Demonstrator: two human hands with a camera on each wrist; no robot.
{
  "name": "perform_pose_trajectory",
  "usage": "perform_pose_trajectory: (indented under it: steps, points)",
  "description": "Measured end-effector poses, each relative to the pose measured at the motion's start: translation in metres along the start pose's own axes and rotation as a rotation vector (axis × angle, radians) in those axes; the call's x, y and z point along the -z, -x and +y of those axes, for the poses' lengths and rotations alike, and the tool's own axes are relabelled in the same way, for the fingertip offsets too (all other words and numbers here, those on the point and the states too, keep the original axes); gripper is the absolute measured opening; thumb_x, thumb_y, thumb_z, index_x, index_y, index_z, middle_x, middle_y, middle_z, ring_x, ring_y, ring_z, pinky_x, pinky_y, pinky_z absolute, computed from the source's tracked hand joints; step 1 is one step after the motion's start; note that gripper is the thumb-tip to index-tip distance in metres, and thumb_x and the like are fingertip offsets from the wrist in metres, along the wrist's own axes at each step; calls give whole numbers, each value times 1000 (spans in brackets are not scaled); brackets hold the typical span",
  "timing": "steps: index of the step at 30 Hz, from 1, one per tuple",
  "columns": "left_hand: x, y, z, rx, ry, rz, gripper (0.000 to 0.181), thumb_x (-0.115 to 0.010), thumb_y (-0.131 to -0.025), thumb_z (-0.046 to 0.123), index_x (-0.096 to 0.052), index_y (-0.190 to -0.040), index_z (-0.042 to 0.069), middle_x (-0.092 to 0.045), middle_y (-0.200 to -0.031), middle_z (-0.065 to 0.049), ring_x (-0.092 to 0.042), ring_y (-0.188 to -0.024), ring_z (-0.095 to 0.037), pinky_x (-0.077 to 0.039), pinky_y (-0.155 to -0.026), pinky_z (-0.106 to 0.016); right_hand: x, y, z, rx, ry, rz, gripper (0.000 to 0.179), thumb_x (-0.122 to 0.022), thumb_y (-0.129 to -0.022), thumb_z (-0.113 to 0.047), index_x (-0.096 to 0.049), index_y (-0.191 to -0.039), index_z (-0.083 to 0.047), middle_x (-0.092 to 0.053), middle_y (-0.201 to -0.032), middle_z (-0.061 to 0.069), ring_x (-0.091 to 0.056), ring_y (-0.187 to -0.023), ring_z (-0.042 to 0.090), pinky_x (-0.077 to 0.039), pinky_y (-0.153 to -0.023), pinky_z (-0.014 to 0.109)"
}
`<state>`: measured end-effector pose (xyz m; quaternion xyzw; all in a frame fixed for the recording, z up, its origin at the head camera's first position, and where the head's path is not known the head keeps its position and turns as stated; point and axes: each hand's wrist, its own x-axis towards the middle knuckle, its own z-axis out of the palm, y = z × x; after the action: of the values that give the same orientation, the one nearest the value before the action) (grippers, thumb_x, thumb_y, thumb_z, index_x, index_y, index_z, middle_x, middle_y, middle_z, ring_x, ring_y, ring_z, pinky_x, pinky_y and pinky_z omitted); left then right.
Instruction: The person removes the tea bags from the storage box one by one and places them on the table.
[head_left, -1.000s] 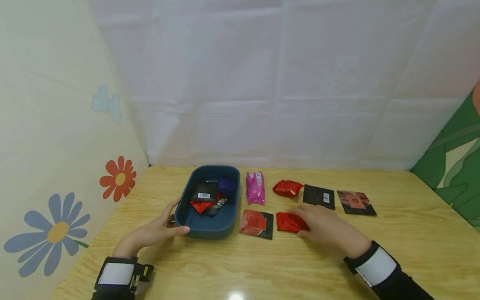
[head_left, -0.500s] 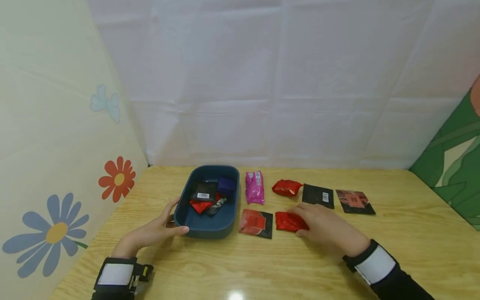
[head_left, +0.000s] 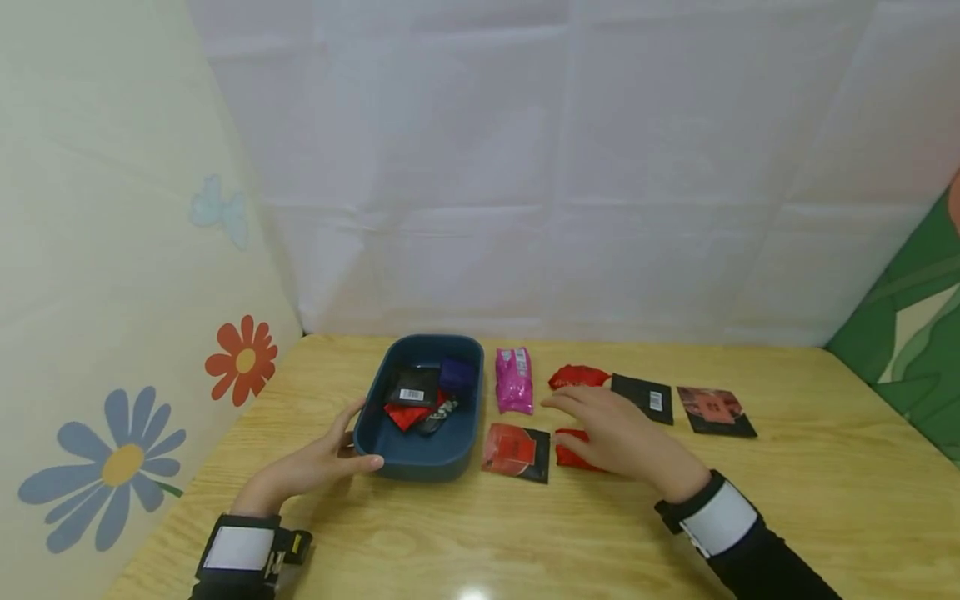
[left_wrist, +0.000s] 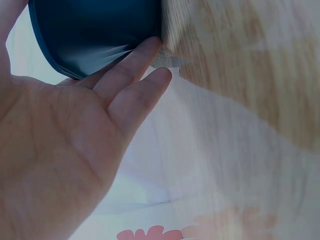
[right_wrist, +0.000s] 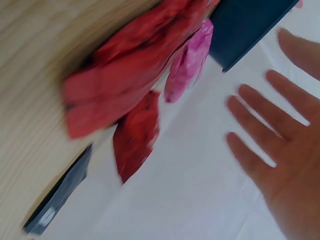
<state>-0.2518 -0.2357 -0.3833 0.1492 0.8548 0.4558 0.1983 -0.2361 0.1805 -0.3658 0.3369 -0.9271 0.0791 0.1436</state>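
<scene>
My left hand [head_left: 322, 462] rests against the left side and near corner of a dark blue plastic bin [head_left: 423, 472]. In the left wrist view its fingers lie fairly straight along the bin's wall. Inside the bin are a black packet [head_left: 414, 386] with a barcode label, a purple packet [head_left: 457, 375], a red packet [head_left: 403, 416] and a dark patterned packet [head_left: 437, 417]. My right hand [head_left: 618, 433] hovers with spread fingers over a shiny red packet [head_left: 572, 450], partly covering it in the head view. The right wrist view shows that hand [right_wrist: 285, 135] holding nothing.
A pink packet [head_left: 513, 380] and a flat red-and-black packet [head_left: 516, 452] lie right of the bin. Another red packet [head_left: 578, 377], a black barcoded packet [head_left: 642, 398] and a patterned packet [head_left: 717, 411] lie farther right. A white cloth [head_left: 555, 167] hangs behind the wooden table [head_left: 465, 542].
My right hand has come off the near red packet, rising and shifting left with fingers spread; that packet stays on the table. The left hand keeps its place at the bin.
</scene>
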Motion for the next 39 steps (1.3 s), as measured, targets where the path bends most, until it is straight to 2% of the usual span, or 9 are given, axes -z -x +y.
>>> perform_pose_trajectory:
  steps: [4,9,13,21,26,28,31,35,39]
  points:
    - [-1,3,-1,-16,-2,0,96,-71,-94,32,0,-157,17,-38,-143,-35,-49,-123,-42,-35,-102,-60,-2,-19,-15,60,-29,46,49,-77,-88,-33,-64,-128,-8,-63,-125,8,-60,-114,25,-49,-95,47]
    - [-1,4,-4,-11,-5,7,95,-71,-93,31,-1,-157,18,-43,-140,-32,-51,-120,-39,-36,-101,-59,-5,-45,-34,93,-92,43,50,-76,-88,-34,-63,-130,-11,-61,-129,5,-58,-117,22,-48,-97,43]
    - [-2,4,-3,4,0,5,95,-70,-94,32,-1,-158,19,-39,-143,-33,-49,-123,-40,-35,-102,-61,-11,-62,-47,123,-66,35,50,-76,-88,-33,-63,-131,-12,-61,-128,5,-59,-115,20,-48,-97,39]
    - [-2,2,-1,-4,0,-6,95,-70,-94,31,0,-158,18,-34,-146,-35,-47,-126,-44,-33,-102,-63,-23,-87,-70,137,-17,-65,50,-71,-92,-39,-61,-134,-14,-60,-132,5,-56,-122,21,-44,-103,39]
    - [-1,2,0,-24,-5,-16,94,-69,-95,30,0,-158,19,-39,-143,-34,-50,-122,-41,-37,-100,-61,-27,-102,-79,158,31,-94,50,-69,-93,-40,-60,-136,-16,-59,-133,4,-54,-123,20,-42,-105,40]
    - [0,2,1,-37,-11,-20,95,-69,-95,31,1,-158,20,-44,-139,-32,-52,-119,-38,-38,-98,-59,-27,-110,-81,154,49,-103,51,-69,-93,-41,-60,-136,-16,-60,-133,4,-55,-122,20,-42,-104,40]
    - [1,3,2,-29,-10,-16,95,-69,-95,31,1,-158,20,-45,-139,-32,-52,-118,-38,-38,-98,-59,-24,-122,-84,136,58,-139,51,-68,-93,-41,-59,-137,-16,-60,-133,4,-56,-119,19,-42,-104,39]
    - [1,4,3,-21,-4,-22,96,-68,-95,31,3,-158,18,-40,-142,-35,-50,-121,-42,-36,-99,-63,-21,-137,-85,131,57,-160,50,-71,-92,-38,-61,-135,-15,-62,-127,3,-59,-111,17,-45,-100,35]
    - [1,5,4,-30,-2,-27,96,-68,-95,30,4,-158,17,-38,-143,-35,-50,-121,-42,-37,-99,-61,-18,-151,-84,103,74,-185,48,-71,-92,-37,-61,-134,-16,-63,-124,2,-60,-109,17,-45,-99,34]
